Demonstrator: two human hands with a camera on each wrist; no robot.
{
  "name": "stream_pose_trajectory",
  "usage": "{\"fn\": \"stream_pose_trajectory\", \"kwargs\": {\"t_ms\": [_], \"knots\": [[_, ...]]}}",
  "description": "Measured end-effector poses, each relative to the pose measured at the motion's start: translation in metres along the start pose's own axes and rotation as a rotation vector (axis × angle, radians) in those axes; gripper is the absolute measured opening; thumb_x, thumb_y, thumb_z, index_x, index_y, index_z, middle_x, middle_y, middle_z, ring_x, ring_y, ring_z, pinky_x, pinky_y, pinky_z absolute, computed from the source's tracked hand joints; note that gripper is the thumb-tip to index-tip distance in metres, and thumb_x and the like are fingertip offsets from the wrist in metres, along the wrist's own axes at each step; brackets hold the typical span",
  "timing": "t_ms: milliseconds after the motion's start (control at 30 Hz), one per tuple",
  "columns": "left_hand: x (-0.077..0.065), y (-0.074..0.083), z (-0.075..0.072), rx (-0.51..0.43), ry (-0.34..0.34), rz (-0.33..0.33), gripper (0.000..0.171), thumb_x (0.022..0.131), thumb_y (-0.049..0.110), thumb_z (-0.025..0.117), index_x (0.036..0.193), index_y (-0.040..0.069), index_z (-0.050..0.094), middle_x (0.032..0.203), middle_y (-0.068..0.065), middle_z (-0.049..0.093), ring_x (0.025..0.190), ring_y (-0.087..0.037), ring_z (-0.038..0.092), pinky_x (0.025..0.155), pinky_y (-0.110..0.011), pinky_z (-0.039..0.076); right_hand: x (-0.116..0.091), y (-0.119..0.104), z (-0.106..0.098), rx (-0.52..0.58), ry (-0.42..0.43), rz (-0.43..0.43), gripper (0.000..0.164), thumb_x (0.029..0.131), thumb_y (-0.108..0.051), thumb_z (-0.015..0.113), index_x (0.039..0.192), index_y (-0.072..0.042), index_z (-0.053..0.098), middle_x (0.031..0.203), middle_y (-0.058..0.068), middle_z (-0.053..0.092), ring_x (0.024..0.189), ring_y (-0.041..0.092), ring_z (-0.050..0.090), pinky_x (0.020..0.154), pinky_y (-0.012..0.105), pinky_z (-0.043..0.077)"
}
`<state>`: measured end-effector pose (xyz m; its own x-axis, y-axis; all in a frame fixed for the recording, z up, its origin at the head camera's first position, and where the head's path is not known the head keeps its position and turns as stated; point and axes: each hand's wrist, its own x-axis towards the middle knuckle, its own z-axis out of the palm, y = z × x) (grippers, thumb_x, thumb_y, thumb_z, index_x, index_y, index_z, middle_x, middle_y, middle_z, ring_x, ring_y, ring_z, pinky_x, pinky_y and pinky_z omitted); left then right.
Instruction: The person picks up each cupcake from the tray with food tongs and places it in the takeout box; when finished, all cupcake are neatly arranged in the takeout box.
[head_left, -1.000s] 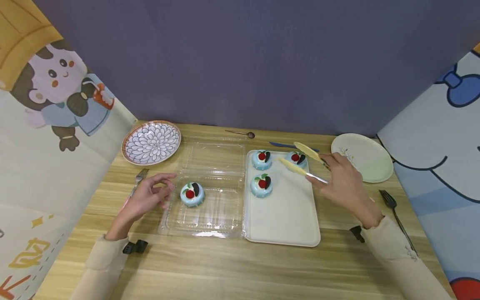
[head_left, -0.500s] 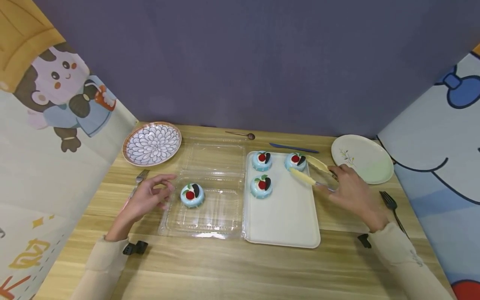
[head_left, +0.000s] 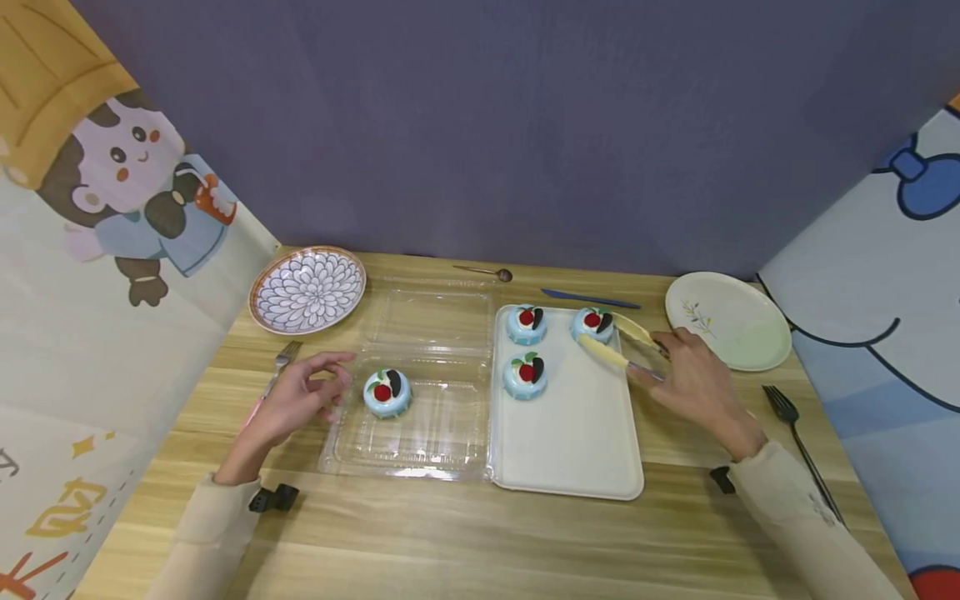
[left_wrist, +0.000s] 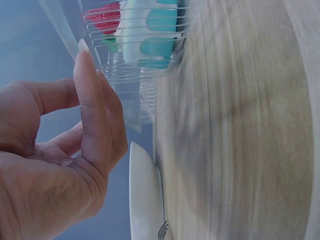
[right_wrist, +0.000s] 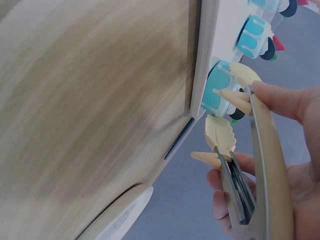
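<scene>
My right hand (head_left: 701,387) grips a pair of tongs (head_left: 606,353) with cream-coloured tips. The parted tips stand on either side of a small blue cake (head_left: 587,328) at the white tray's back right corner; in the right wrist view one tip (right_wrist: 245,75) overlaps the cake (right_wrist: 218,89). Two similar cakes, a back one (head_left: 527,332) and a front one (head_left: 523,385), sit along the left side of the tray (head_left: 573,450). An opened clear plastic box (head_left: 442,433) holds another cake (head_left: 387,402). Beside its left edge, my left hand (head_left: 296,400) holds nothing, fingers loosely bent.
A flower-patterned plate (head_left: 307,290) stands back left, a pale plate (head_left: 727,321) back right. Around them lie a fork (head_left: 283,358), a small spoon (head_left: 502,274), a blue knife (head_left: 591,298) and a dark fork (head_left: 783,407). A dark panel (head_left: 480,125) rises behind the table.
My right hand has moved slightly right and down, bringing the tongs' tips from above and left of the back right cake to either side of it. The left hand stays put.
</scene>
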<state>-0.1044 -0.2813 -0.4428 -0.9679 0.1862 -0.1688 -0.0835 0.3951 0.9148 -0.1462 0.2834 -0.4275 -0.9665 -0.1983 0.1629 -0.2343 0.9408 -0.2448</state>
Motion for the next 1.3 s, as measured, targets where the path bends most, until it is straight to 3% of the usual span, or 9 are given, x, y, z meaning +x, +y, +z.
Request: {"fn": "stream_pose_trajectory", "kwargs": {"t_ms": [233,467,767,1000,1300], "knots": [[0.000,-0.001,0.000,-0.005,-0.003,0.006,0.044,0.099,0.017,0.060,0.140,0.005,0.049,0.116,-0.022,0.051,0.073,-0.013,0.063,0.056,-0.040,0.064,-0.011,-0.005,0.001,-0.034,0.026,-0.019,0.068,0.085,-0.052,0.070,0.127,0.002,0.060,0.114,0.024,0.061,0.096,0.044,0.062,0.060,0.057,0.054],[0.000,0.000,-0.001,-0.009,0.001,0.009,0.046,0.098,0.018,0.060,0.141,0.006,0.049,0.117,-0.022,0.051,0.073,-0.012,0.063,0.056,-0.039,0.064,-0.022,-0.011,0.001,0.002,0.060,-0.063,0.064,0.082,-0.044,0.076,0.124,0.002,0.062,0.104,0.018,0.061,0.087,0.036,0.061,0.062,0.055,0.055],[-0.001,0.001,0.001,-0.009,0.001,-0.007,0.046,0.098,0.018,0.060,0.142,0.006,0.048,0.118,-0.022,0.051,0.074,-0.011,0.064,0.057,-0.039,0.064,-0.027,-0.012,0.004,0.002,0.079,-0.063,0.064,0.081,-0.044,0.076,0.125,0.002,0.062,0.103,0.017,0.059,0.082,0.031,0.059,0.058,0.050,0.052],[-0.001,0.000,0.001,-0.016,0.000,-0.007,0.046,0.098,0.018,0.060,0.141,0.005,0.048,0.118,-0.022,0.051,0.073,-0.010,0.064,0.056,-0.038,0.064,-0.028,-0.017,0.003,0.019,0.148,-0.096,0.067,0.078,-0.046,0.078,0.123,0.001,0.063,0.098,0.014,0.060,0.078,0.028,0.058,0.055,0.045,0.052],[0.000,-0.001,0.000,-0.021,0.001,-0.002,0.047,0.098,0.018,0.061,0.142,0.005,0.048,0.117,-0.021,0.051,0.072,-0.011,0.063,0.057,-0.040,0.064,-0.028,-0.054,-0.018,0.042,0.200,-0.157,0.066,0.079,-0.046,0.078,0.127,-0.004,0.063,0.103,0.010,0.062,0.079,0.023,0.058,0.057,0.042,0.053]]}}
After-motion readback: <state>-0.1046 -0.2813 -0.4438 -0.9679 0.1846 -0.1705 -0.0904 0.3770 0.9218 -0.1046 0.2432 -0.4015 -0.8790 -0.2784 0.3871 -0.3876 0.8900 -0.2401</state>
